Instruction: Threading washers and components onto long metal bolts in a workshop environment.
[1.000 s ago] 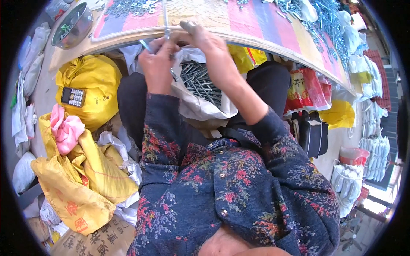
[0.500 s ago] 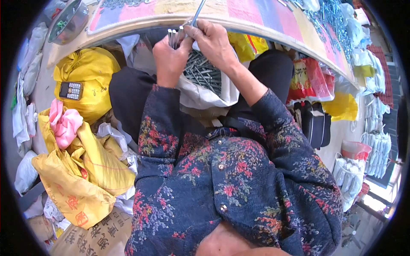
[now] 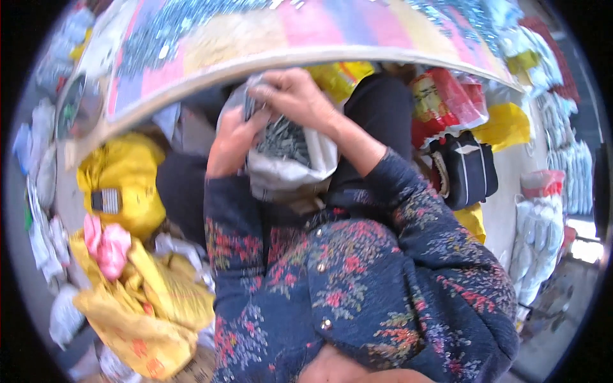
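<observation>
My left hand is closed around a small bunch of long grey metal bolts, held upright over an open white sack. Just above and beside it, my right hand has its fingers curled in at the top of the bunch. Blur hides what these fingers grip. Inside the sack, which stands between my knees, lies a heap of similar grey bolts.
A table with a striped cover curves across the front, with heaps of shiny metal pieces on it. To the left are a yellow bag with a keypad phone on it and crumpled yellow sacking. A black bag stands right.
The view has shifted, bringing more of the tabletop heaps into sight. The long rod that stuck up from my right fingers no longer shows. My left hand keeps its bunch of bolts.
</observation>
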### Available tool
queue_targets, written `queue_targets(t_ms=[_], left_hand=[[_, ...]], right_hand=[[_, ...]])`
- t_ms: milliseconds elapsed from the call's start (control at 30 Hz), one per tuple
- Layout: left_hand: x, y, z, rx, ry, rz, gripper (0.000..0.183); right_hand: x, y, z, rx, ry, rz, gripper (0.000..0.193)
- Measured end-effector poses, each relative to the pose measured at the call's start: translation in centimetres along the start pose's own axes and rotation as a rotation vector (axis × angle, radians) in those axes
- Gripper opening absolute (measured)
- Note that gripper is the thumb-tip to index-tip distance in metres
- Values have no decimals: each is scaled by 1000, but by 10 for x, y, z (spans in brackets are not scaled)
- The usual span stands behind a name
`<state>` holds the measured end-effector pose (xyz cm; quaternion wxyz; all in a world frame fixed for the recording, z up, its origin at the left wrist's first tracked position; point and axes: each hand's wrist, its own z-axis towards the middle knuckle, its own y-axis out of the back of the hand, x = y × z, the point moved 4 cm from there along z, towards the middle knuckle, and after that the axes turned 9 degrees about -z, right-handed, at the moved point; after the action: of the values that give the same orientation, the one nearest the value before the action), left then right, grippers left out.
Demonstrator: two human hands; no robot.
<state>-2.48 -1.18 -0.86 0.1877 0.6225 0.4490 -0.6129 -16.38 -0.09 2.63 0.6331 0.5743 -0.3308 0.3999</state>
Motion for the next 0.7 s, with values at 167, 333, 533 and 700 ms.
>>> queue_targets(t_ms=[167,333,533,700], left_hand=[[-1,-21,2,60,-9,-278,28],[9,-25,17,54,-8,-327,25],[15,-17,25,-89,64,-395,25],[18,-21,36,-68,55,-463,28]], right_hand=[[-13,46,23,-295,-117,270,26],[-26,78,35,-249,-135,12,34],[-84,196,102,-488,-79,-575,38],[-140,260,151,-707,-162,-1175,29]])
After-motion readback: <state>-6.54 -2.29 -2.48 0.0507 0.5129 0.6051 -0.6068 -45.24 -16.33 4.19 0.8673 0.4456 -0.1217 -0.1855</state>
